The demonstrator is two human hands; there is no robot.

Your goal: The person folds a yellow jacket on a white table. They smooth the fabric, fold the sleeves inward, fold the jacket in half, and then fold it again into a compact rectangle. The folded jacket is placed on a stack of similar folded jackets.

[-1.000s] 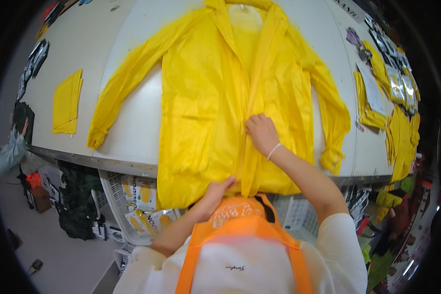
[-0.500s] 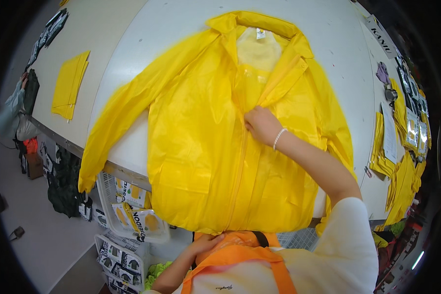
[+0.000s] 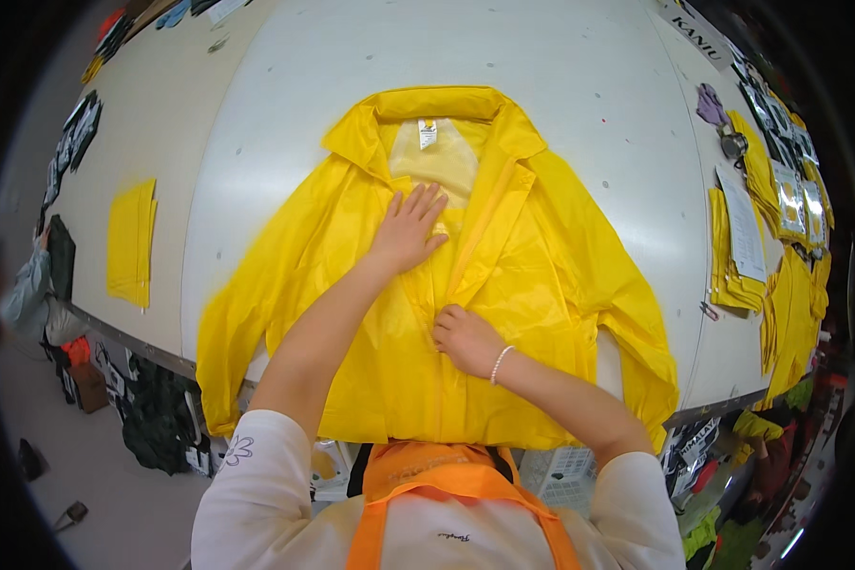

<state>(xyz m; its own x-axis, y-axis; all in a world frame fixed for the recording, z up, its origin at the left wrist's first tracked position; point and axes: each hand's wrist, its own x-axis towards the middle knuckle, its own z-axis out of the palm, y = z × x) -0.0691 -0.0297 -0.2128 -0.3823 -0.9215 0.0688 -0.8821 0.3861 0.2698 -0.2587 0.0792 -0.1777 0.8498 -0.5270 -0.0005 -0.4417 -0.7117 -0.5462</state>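
A yellow raincoat (image 3: 551, 275) lies front up on the white table, its collar (image 3: 437, 101) at the far end and its sleeves out to both sides. At the neck the front parts in a V, showing a pale lining and a white label (image 3: 427, 135). My left hand (image 3: 410, 230) rests flat on the left upper front beside the opening, fingers spread. Lower down, where the V closes, my right hand (image 3: 467, 340) is closed on the coat's front edge. Its fingers hide whether a zipper pull is between them.
Folded yellow garments (image 3: 131, 242) lie on the table at far left. To the right are more yellow garments (image 3: 731, 247), a paper sheet (image 3: 741, 223), packaged goods (image 3: 790, 199) and a purple cloth (image 3: 710, 104). Below the near edge stands a pale basket (image 3: 553, 475). Another person's sleeve (image 3: 30, 290) shows at left.
My left hand has come up from beside my orange apron onto the raincoat's upper front. My right hand stays closed at the front opening. The view has shifted, so the coat appears lower.
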